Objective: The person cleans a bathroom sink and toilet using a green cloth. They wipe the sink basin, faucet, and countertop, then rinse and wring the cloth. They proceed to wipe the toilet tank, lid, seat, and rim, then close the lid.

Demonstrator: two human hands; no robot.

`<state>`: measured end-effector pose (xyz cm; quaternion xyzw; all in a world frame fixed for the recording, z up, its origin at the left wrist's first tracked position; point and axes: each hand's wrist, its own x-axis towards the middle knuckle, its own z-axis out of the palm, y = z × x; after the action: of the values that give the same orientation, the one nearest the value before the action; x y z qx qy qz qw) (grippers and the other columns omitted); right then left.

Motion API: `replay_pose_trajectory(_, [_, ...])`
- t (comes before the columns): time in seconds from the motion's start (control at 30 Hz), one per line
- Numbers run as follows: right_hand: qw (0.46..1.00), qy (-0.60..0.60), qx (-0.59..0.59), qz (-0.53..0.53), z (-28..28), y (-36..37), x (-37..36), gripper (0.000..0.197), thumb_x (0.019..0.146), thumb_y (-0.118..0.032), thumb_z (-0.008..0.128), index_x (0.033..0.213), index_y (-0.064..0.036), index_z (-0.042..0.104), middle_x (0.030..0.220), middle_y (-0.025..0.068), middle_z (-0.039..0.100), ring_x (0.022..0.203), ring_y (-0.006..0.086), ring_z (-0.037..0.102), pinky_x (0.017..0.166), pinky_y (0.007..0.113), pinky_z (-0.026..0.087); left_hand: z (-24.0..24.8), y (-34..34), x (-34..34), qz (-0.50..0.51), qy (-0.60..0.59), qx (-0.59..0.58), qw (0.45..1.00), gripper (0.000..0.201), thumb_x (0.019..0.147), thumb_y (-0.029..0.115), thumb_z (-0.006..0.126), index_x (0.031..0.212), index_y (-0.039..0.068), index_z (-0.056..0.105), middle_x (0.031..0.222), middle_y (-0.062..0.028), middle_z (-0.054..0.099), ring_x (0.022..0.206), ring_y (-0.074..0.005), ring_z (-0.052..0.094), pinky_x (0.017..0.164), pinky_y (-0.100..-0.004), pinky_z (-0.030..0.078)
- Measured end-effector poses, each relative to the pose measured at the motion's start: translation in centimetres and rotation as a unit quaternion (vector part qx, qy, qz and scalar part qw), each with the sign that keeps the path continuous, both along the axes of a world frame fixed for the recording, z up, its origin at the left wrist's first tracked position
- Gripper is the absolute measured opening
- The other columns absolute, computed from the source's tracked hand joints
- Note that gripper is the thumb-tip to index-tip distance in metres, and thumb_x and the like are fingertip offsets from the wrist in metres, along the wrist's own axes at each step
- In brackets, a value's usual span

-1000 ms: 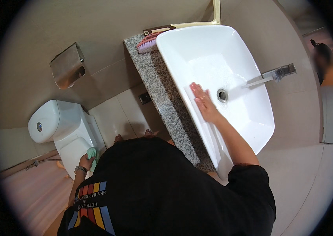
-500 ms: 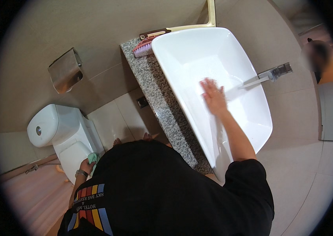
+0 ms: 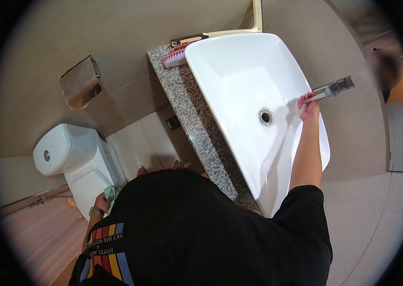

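Note:
My right hand (image 3: 309, 108) is at the far right side of a white basin (image 3: 225, 76), palm up and fingers a little curled, right under the spout of the faucet (image 3: 327, 91). It looks open, with water from the spout falling about it. The round drain (image 3: 265, 117) shows in the basin's wet floor. Low at my left side, my left hand (image 3: 100, 202) is closed around a light green cloth (image 3: 111, 192), partly hidden by my shirt.
A scrubbing brush (image 3: 175, 57) with pale bristles lies on the granite counter (image 3: 182, 102), wedged by the basin's far left rim. Behind it is a cream and brown handle (image 3: 211, 35). A toilet (image 3: 70, 152) and a metal paper holder (image 3: 81, 82) are at the left.
My right hand has moved right and slightly back, from over the basin's middle to beneath the faucet, uncovering the drain. The left hand keeps the cloth in nearly the same place.

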<state>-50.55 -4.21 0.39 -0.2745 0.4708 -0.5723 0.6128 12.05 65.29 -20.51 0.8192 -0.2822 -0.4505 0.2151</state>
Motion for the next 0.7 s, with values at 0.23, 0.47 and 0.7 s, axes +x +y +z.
replay_pose_trajectory(0.23, [0.872, 0.395, -0.158, 0.243, -2.6, 8.6, 15.3, 0.025, 0.092, -0.024, 0.060, 0.109, -0.0059, 0.064, 0.106, 0.0074, 0.066, 0.096, 0.0168, 0.061, 0.086, 0.034, 0.050, 5.2, -4.9, -1.6, 0.010, -0.014, 0.080, 0.997, 0.022, 0.085, 0.021, 0.066, 0.101, 0.005, 0.065, 0.070, -0.0059, 0.064, 0.055, -0.0167, 0.057, 0.056, -0.0327, 0.047])
replay_pose_trajectory(0.47, [0.511, 0.752, -0.280, 0.309, -4.2, 9.4, 22.6, 0.054, 0.099, -0.044, 0.033, 0.149, -0.0248, 0.025, 0.156, 0.0004, 0.019, 0.144, 0.0225, 0.015, 0.116, 0.052, 0.007, 2.2, -3.1, -0.5, -0.043, -0.062, -0.019, 0.997, 0.021, 0.085, 0.019, 0.066, 0.101, 0.005, 0.066, 0.068, -0.0064, 0.062, 0.052, -0.0152, 0.055, 0.053, -0.0314, 0.046])
replay_pose_trajectory(0.7, [0.490, 0.821, -0.243, 0.163, -7.9, 2.8, 9.3, 0.049, 0.097, -0.038, 0.042, 0.143, -0.0211, 0.039, 0.149, 0.0046, 0.035, 0.139, 0.0229, 0.029, 0.113, 0.042, 0.024, 2.3, -2.2, -1.2, 0.029, 0.022, 0.021, 0.999, 0.024, 0.086, 0.019, 0.064, 0.105, 0.004, 0.065, 0.084, -0.0110, 0.069, 0.074, -0.0219, 0.065, 0.070, -0.0345, 0.050])
